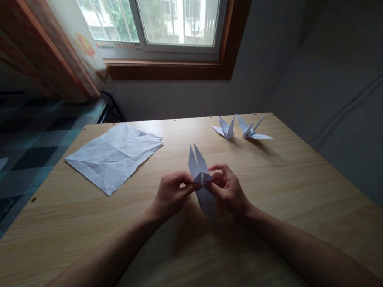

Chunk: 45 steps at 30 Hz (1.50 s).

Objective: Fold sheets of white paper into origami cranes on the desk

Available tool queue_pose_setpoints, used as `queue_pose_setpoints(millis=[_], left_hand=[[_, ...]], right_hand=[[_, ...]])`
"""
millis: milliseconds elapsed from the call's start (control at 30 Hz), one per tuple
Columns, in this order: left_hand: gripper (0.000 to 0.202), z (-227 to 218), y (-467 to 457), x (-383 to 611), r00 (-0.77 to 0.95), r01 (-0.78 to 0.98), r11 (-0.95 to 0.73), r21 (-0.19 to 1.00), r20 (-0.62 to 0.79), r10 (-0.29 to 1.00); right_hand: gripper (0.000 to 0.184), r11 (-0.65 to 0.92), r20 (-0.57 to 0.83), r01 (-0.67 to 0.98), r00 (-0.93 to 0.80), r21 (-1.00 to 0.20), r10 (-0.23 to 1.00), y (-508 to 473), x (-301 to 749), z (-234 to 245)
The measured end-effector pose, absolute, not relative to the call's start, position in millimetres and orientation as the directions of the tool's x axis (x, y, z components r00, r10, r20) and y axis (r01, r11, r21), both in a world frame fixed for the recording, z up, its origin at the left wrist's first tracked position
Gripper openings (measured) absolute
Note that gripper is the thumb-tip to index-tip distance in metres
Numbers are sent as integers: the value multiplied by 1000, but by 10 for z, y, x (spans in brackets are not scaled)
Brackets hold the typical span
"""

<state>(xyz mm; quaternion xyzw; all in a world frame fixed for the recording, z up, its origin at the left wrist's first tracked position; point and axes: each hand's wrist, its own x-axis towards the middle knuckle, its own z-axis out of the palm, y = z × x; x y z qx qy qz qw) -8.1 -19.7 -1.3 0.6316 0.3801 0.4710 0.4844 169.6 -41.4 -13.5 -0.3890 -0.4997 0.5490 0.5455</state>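
Between my two hands is a partly folded white origami paper crane (198,162), held a little above the wooden table. Two narrow points stick up away from me, and a broad flap hangs down toward me. My left hand (175,190) pinches its left side at the middle fold, thumb and forefinger together. On the opposite side my right hand (229,190) grips the fold with thumb and fingers. The fingertips partly cover the middle of the paper.
Two finished-looking white paper cranes (225,129) (252,131) stand near the table's far edge. Creased white paper sheets (115,155) lie on the left of the wooden table (299,203). A checked cloth surface (11,135) adjoins at left; a window (183,16) and curtain (45,32) are beyond.
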Motion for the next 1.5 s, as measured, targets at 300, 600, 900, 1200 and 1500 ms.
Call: queue_pose_setpoints(millis=[300,600,900,1200,1500], left_hand=[[25,-73,-169,-61,295,-14,-156,988,153,943],[30,-14,-215,-60,257,197,-321,926,267,929],[5,-2,-216,-78,419,250,-564,787,437,796],[32,53,-194,-100,505,282,-523,804,339,794],[32,-16,-188,-95,378,77,-268,960,220,899]], right_hand=[[31,11,35,-202,-118,-979,992,-367,1732,-125],[36,41,53,-133,-91,-990,994,-386,1713,-70],[35,95,94,-80,22,-992,995,-383,1726,-153],[16,435,434,296,-74,-850,898,-511,1669,-70],[23,607,540,274,-286,-746,792,-492,1719,-58]])
